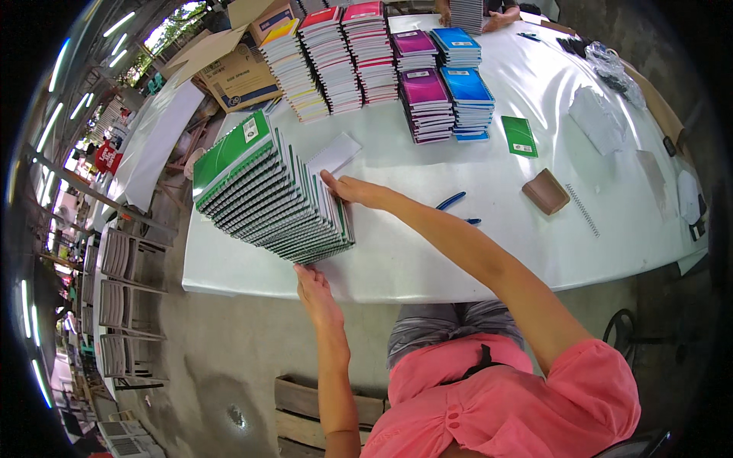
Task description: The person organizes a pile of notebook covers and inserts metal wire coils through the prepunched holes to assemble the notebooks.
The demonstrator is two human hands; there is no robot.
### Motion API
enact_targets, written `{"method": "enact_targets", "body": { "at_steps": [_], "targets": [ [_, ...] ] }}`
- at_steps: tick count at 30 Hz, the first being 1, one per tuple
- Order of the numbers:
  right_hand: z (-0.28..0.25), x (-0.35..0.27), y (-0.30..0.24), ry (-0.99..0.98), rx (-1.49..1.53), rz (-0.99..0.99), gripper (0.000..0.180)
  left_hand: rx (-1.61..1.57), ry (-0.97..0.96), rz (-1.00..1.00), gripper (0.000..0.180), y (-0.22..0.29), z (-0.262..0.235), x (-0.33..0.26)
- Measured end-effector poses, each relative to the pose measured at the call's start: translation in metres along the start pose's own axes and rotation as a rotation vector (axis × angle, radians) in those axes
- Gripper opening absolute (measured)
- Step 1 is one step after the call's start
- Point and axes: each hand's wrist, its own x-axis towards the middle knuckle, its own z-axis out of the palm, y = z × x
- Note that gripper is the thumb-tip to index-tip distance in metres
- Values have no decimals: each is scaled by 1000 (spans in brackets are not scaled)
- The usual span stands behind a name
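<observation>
A tall stack of green spiral notebooks point(231, 162) stands at the left side of the white table, near its front edge, wire bindings toward me. My left hand point(317, 296) is open at the foot of the stack, its straight fingers against the lowest notebooks at the table edge. On the stack's right side, my right hand point(353, 190) touches the page edges with fingers outstretched; some fingertips are hidden against the notebooks. A white sheet or card point(336, 150) lies on the table just behind the stack.
Stacks of red notebooks point(364, 61), yellow notebooks point(294, 72), purple notebooks point(426, 95) and blue notebooks point(468, 91) stand behind. A cardboard box point(240, 76) is at the back left. Rightward lie a green notebook point(520, 137), brown block point(546, 191), loose wire coil point(582, 210) and blue-handled tool point(452, 201).
</observation>
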Motion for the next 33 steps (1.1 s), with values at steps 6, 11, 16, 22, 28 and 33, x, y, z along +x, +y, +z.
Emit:
{"method": "enact_targets", "body": {
  "at_steps": [6,11,16,22,28,33],
  "targets": [
    [15,-56,12,-20,-28,-17,90,105,23,56,75,13,-19,20],
    [45,-102,16,-9,186,-11,81,111,-311,-4,68,41,-39,58],
    [98,-138,19,241,91,-170,57,145,-540,-55,55,57,-71,122],
    [133,-162,24,336,152,-86,58,322,-661,-10,68,65,-36,146],
    [154,-170,43,324,170,-267,54,63,-706,-43,72,68,-16,140],
    [152,-177,40,430,-98,-408,51,-39,-747,-8,75,81,-4,131]
  ]
}}
